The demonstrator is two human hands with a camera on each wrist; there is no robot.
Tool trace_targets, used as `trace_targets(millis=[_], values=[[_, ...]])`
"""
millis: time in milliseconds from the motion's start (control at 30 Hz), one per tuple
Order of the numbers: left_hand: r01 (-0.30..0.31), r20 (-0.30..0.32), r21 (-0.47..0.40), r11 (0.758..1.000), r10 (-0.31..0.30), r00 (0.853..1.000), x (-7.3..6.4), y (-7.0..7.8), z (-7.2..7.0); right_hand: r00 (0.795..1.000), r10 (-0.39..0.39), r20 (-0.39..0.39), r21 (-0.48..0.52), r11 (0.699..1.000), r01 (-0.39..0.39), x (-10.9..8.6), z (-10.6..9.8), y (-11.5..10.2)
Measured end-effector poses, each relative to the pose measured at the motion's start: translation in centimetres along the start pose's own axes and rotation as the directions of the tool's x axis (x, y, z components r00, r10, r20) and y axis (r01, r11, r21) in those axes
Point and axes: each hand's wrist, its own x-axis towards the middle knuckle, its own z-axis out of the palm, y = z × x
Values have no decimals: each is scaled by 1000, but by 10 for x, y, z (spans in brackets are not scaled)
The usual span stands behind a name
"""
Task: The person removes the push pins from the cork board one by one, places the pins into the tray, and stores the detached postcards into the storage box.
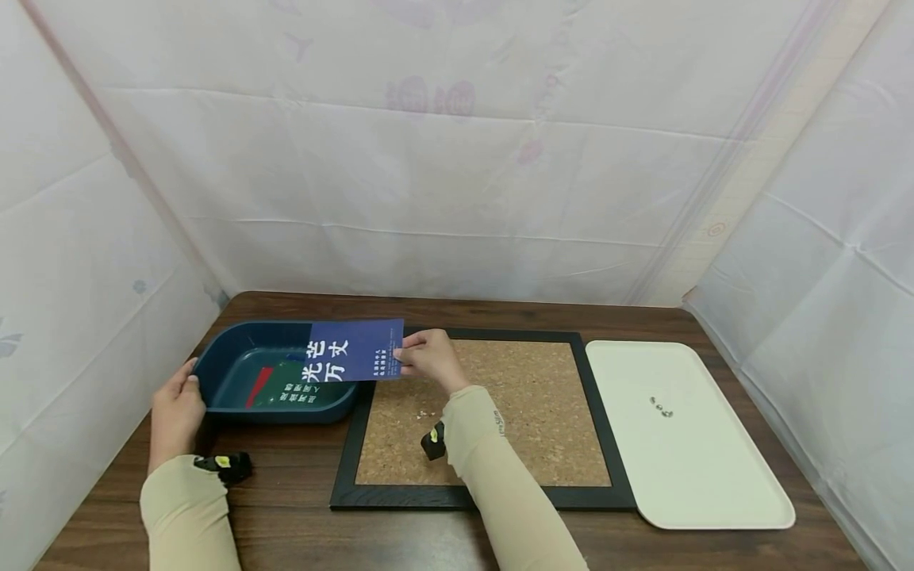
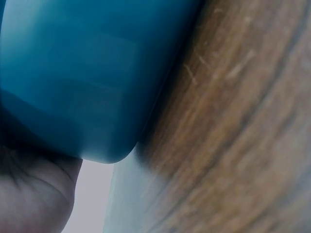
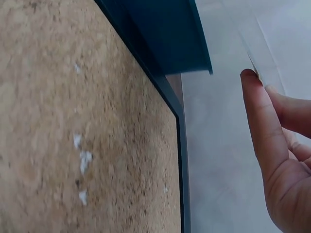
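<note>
A blue card [image 1: 360, 349] with white Chinese characters hangs over the right end of a dark teal basin [image 1: 228, 345]. My right hand [image 1: 431, 358] pinches its right edge between thumb and fingers. In the right wrist view the card appears only as a thin edge at the fingertips [image 3: 249, 74]. Inside the basin lies a green card [image 1: 286, 390] with a red patch and white characters, partly covered by the blue card. At the basin's left end my left hand [image 1: 177, 408] holds the rim; most of its fingers are hidden in the left wrist view.
A cork board [image 1: 528, 420] with a black frame [image 1: 578, 498] lies right of the basin, small white flecks [image 3: 85, 160] on its cork. Beyond it sits a cream tray [image 1: 714, 476] carrying several small shiny pieces [image 1: 660, 407]. White sheeting [image 1: 443, 174] encloses the wooden table [image 1: 300, 492].
</note>
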Motion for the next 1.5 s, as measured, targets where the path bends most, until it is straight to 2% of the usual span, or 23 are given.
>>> trace_targets(millis=[667, 900, 1167, 1500], values=[[11, -9, 6, 1000, -11, 1000, 1, 0, 1, 999, 2, -38, 0, 1000, -2, 2, 44, -7], [11, 0, -1, 1000, -11, 1000, 1, -2, -2, 998, -26, -61, -17, 1000, 25, 1, 58, -7], [28, -2, 6, 1000, -28, 1000, -1, -1, -3, 998, -31, -56, 8, 999, 32, -1, 71, -6], [17, -15, -5, 1000, -17, 1000, -1, -1, -2, 995, -47, -83, -27, 999, 44, -3, 82, -6]])
